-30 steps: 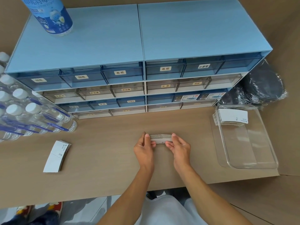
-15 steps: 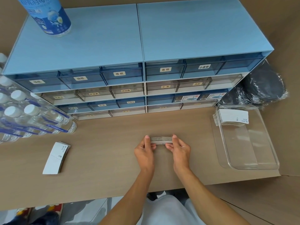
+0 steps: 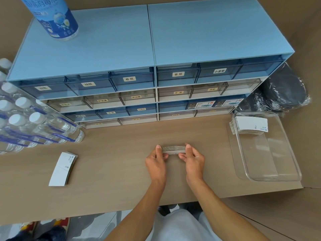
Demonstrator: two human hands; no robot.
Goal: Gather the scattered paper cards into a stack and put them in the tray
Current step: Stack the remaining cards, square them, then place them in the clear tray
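Stack of paper cards (image 3: 173, 149) held on edge at mid-table, long side up, pinched at both ends. Left hand (image 3: 157, 162) clamped on the stack's left end, thumb on the near face, fingertips (image 3: 158, 147) showing over the top. Right hand (image 3: 194, 160) clamped on the right end in mirror fashion. Both forearms reaching in from the bottom edge, over the wooden table (image 3: 112, 171).

Second pile of cards (image 3: 63, 168) lying flat and slightly fanned on the table, well to the left, touched by neither hand. Third pile (image 3: 251, 126) already resting in the far left corner of the clear plastic tray (image 3: 278, 178), which sits at the table's right end, well apart from the hands.

Behind the hands, against the back of the table, two blue drawer cabinets (image 3: 149, 49) side by side, small labelled drawers in rows, all shut. Blue-and-white canister (image 3: 53, 18) standing on top of the left cabinet, near its back left corner. Shrink-wrapped pack of water bottles (image 3: 34, 126) lying at the far left, white caps facing up. Dark bundle in clear plastic wrap (image 3: 284, 91) wedged behind the tray, just beside the right cabinet.
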